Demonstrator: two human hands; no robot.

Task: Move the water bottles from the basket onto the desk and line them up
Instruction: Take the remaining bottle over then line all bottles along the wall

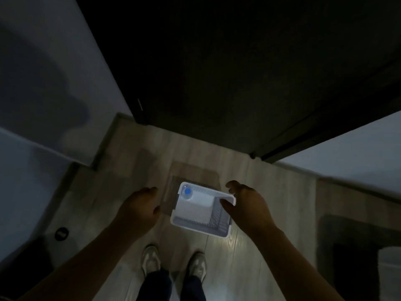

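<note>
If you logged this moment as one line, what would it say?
hands: left, right empty, flanking basket | basket: on floor | bottle: one, inside

I am finding no readable text, label, brand or number anywhere in this dim view; the bottle is showing only a blue cap.

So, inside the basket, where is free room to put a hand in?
The basket is mostly bare: one water bottle stands in its far left corner. The floor toward the near and right walls is free. The right hand overlaps the right rim; the left hand is outside.
</note>
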